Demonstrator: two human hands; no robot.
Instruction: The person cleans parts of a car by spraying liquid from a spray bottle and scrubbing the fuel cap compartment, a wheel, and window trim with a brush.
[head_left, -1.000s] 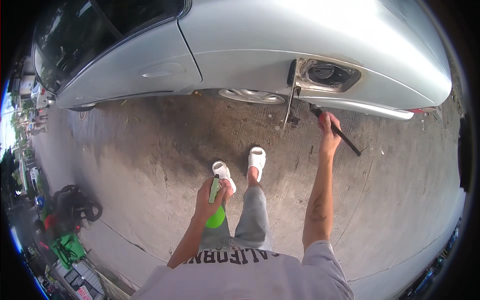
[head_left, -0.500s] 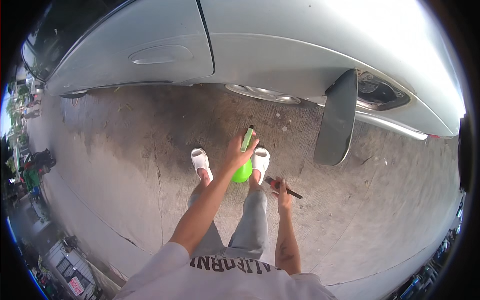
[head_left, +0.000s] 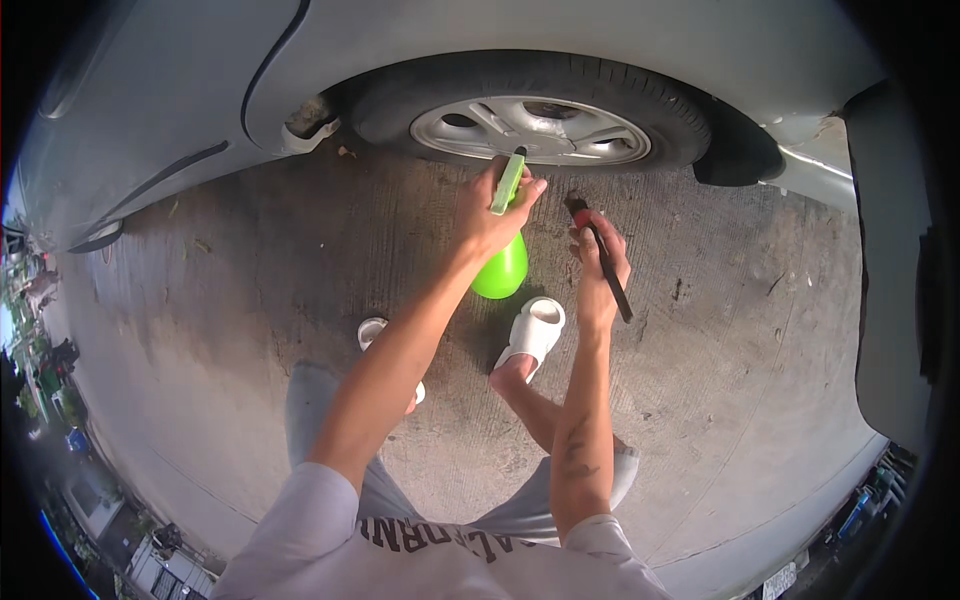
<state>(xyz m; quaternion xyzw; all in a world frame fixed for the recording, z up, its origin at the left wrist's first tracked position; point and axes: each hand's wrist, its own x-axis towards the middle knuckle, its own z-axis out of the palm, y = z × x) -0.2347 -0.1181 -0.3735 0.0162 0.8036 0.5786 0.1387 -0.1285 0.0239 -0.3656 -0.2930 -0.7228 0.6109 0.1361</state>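
My left hand [head_left: 478, 215] is closed round the neck of a bright green spray bottle [head_left: 503, 272], its nozzle tipped toward the car wheel [head_left: 480, 125]. To the right, my right hand [head_left: 604, 260] grips a brush [head_left: 618, 292] with a black handle, a red band and dark bristles. The bristle end points up and left, just short of the black tyre [head_left: 690, 125] and apart from it. Both the bottle and the brush are held above the ground. The wheel has a silver spoked rim, and the upper part of its tyre is hidden under the fender.
A silver-grey car body [head_left: 180, 110] spans the far side. At the right hangs a grey flap-like panel [head_left: 890, 300] standing out from it. Stained concrete [head_left: 250, 240] lies below, with my white clogs [head_left: 535, 325] on it. Blurred clutter shows along the left rim.
My view has dropped and come closer to the car, so the wheel now shows largely. Both hands have moved forward toward it, still holding the bottle and brush. My knees are bent and spread.
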